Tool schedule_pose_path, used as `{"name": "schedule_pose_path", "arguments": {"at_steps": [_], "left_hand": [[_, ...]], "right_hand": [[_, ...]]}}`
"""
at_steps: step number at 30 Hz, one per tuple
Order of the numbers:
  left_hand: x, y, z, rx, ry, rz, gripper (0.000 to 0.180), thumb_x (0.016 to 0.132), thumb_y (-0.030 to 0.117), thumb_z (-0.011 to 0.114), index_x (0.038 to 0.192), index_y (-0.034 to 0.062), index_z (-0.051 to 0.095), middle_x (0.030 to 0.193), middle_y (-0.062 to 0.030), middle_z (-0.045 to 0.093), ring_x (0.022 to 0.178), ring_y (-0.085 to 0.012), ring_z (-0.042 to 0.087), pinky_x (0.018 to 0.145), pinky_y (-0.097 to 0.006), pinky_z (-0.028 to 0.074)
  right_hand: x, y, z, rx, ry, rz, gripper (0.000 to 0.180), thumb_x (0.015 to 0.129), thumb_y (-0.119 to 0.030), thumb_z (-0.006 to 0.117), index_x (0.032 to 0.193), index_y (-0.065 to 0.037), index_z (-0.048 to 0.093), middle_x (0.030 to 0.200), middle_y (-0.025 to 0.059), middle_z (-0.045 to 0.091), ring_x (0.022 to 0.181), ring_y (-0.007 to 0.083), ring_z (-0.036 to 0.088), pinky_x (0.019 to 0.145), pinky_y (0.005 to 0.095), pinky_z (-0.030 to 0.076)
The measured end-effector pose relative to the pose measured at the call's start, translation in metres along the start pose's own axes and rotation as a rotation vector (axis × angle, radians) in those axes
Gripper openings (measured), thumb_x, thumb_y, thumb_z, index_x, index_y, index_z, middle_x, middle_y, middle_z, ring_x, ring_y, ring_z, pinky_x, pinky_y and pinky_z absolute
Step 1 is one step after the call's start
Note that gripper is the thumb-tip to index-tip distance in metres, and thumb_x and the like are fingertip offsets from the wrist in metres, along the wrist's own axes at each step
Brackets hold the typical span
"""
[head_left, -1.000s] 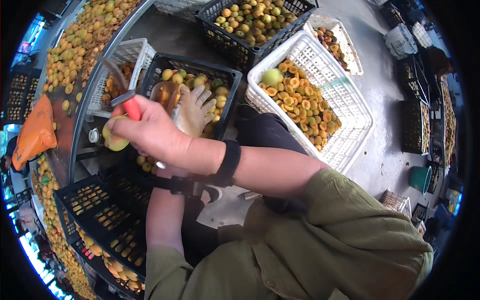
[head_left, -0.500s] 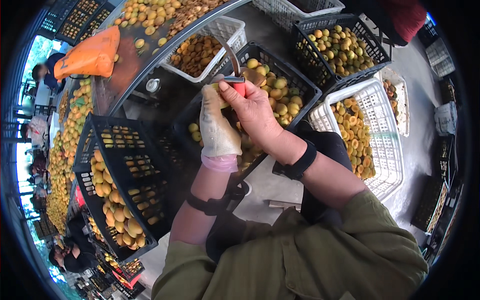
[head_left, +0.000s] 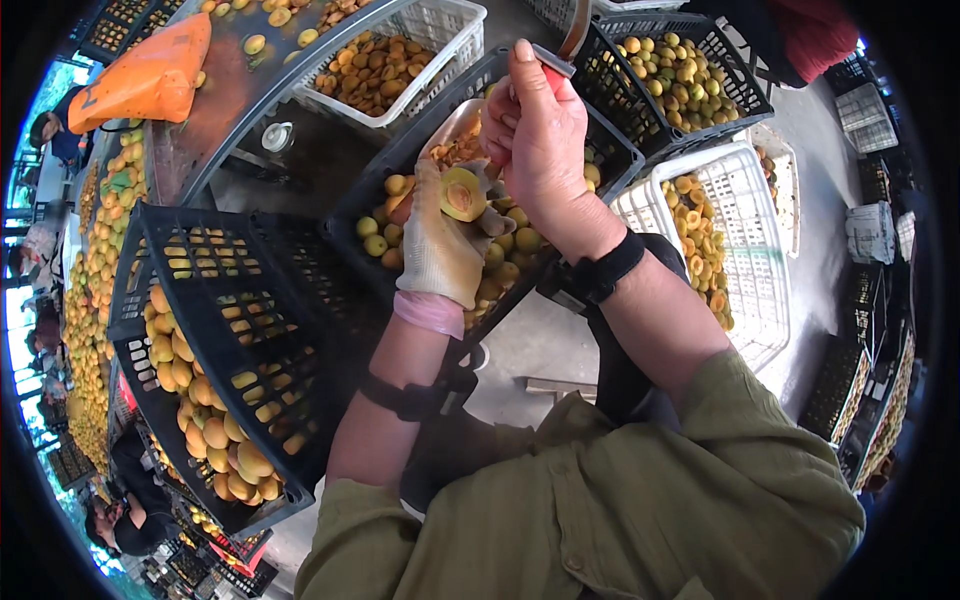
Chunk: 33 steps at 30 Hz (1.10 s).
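Observation:
My left hand (head_left: pixel 438 238), in a white knit glove with a pink cuff at the wrist, closes around a cut-open apricot (head_left: pixel 462 193). Its pale yellow-green flesh and brownish centre face up. Bare and closed, my right hand (head_left: pixel 545 150) grips a curved knife (head_left: pixel 576 32) by its red handle, with the thumb along the metal collar. The blade points away and stands apart from the fruit. Beneath both hands is a black crate (head_left: pixel 625 165) of whole apricots (head_left: pixel 376 245). A pale-rimmed container with orange-brown bits (head_left: pixel 455 150) lies just beyond the glove, partly hidden.
A white crate of brownish pieces (head_left: pixel 372 75) stands ahead beside the metal-edged table (head_left: pixel 225 125). Left is a tilted black crate (head_left: pixel 270 330) of apricots. To the right stand another black crate (head_left: pixel 755 105) and a white crate (head_left: pixel 755 260) of halves. An orange bag (head_left: pixel 150 75) rests on the table.
My hands have separated: the right one has risen with the knife, away from the left. The apricot in the glove now shows its opened face. The view has shifted slightly.

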<state>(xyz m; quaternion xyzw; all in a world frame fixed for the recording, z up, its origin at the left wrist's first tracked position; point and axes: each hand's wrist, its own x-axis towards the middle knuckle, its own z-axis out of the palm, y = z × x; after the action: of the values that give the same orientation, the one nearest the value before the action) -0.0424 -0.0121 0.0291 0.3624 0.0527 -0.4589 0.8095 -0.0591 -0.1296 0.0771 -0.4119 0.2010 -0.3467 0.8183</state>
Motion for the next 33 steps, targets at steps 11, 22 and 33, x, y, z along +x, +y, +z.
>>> {"name": "schedule_pose_path", "arguments": {"at_steps": [11, 22, 33], "left_hand": [[0.002, -0.008, 0.012, 0.161, 0.31, 0.127, 0.034, 0.095, 0.046, 0.041, 0.107, 0.0176, 0.057, 0.083, 0.0008, 0.06, 0.058, -0.0113, 0.057, 0.045, -0.026, 0.043], [-0.001, -0.001, 0.013, 0.308, 0.284, -0.076, 0.032, 0.095, 0.044, 0.047, 0.089, 0.0142, 0.057, 0.061, 0.0007, 0.056, 0.045, -0.0077, 0.055, 0.032, -0.021, 0.033], [-0.011, 0.009, 0.019, 0.292, 0.229, -0.264, 0.03, 0.097, 0.041, 0.037, 0.09, 0.0157, 0.051, 0.065, -0.0003, 0.053, 0.039, -0.0123, 0.047, 0.033, -0.024, 0.033]], "right_hand": [[-0.007, 0.013, 0.015, -0.06, -0.018, -0.118, 0.043, 0.091, -0.045, 0.059, 0.073, -0.01, 0.043, 0.057, -0.0009, 0.039, 0.044, 0.0079, 0.034, 0.041, 0.0221, 0.028], [0.007, 0.018, 0.002, 0.042, -0.11, 0.343, 0.04, 0.091, -0.043, 0.06, 0.072, -0.016, 0.037, 0.056, -0.0022, 0.035, 0.043, 0.0083, 0.029, 0.039, 0.0245, 0.02], [-0.002, 0.013, -0.002, -0.062, -0.355, 0.31, 0.037, 0.092, -0.04, 0.059, 0.074, -0.013, 0.042, 0.055, -0.0018, 0.038, 0.041, 0.0067, 0.031, 0.037, 0.023, 0.021]]}}
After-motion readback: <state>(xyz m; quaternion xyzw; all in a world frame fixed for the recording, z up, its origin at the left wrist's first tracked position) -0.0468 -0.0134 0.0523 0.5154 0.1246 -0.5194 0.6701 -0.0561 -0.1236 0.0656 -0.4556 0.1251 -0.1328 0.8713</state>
